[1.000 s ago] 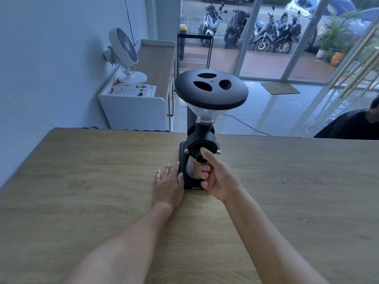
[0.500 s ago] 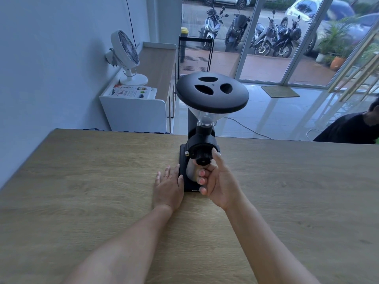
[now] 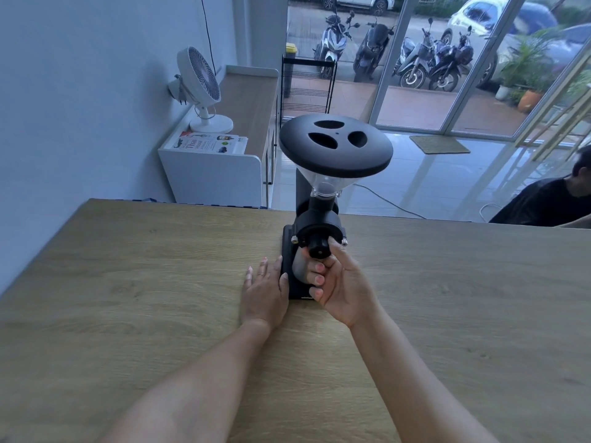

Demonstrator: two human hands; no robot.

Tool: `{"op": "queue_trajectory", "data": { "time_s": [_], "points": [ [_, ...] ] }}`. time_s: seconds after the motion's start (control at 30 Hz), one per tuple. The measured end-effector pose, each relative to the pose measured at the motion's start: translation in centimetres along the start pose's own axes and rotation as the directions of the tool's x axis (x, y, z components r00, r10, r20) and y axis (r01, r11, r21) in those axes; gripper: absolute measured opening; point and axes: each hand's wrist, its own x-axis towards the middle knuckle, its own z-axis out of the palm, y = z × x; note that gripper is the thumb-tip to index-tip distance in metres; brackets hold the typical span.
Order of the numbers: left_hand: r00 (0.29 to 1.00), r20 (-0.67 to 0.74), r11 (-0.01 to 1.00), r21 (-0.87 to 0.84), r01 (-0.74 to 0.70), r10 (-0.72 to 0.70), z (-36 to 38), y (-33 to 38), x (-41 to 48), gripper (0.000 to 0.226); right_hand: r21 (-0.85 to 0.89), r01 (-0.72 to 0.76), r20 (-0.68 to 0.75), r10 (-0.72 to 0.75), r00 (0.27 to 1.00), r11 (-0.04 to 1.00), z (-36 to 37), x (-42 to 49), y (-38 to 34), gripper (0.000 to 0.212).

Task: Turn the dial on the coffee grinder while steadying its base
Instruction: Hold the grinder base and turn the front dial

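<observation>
A black coffee grinder [image 3: 319, 225] with a wide black hopper lid [image 3: 335, 145] stands near the far edge of the wooden table [image 3: 128, 282]. Its small black dial [image 3: 318, 247] faces me at the front. My right hand [image 3: 339, 282] pinches the dial between thumb and forefinger, palm turned up and to the left. My left hand [image 3: 263, 289] lies flat on the table with its thumb side pressed against the left of the grinder's base [image 3: 287, 273]. A metal cup under the dial is mostly hidden by my right fingers.
Beyond the table stands a white sideboard [image 3: 211, 174] with a white fan [image 3: 200, 87] and a booklet on it. A person in black [image 3: 543, 203] sits at the far right. Glass doors show parked motorbikes outside.
My right hand has rolled its wrist, palm now turned upward, with its fingers still around the dial. My left hand stays against the base. The view has shifted slightly.
</observation>
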Motion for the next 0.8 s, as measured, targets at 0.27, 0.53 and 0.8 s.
{"op": "queue_trajectory", "data": {
  "time_s": [0.27,0.53,0.8],
  "points": [
    [1.000,0.000,1.000,-0.009,0.006,-0.006,0.10,-0.10,-0.05,0.054,0.008,0.015,-0.038,-0.015,0.999,1.000,0.05,0.13,0.03,0.050],
    [1.000,0.002,1.000,-0.006,0.007,-0.007,0.13,-0.07,0.06,0.054,-0.002,0.020,-0.036,-0.020,0.999,1.000,-0.10,0.19,0.08,0.050],
    [1.000,0.005,1.000,-0.010,0.012,-0.011,-0.05,-0.06,-0.02,0.053,-0.027,0.031,-0.067,-0.033,0.997,0.999,0.02,0.37,0.16,0.057]
  ]
}}
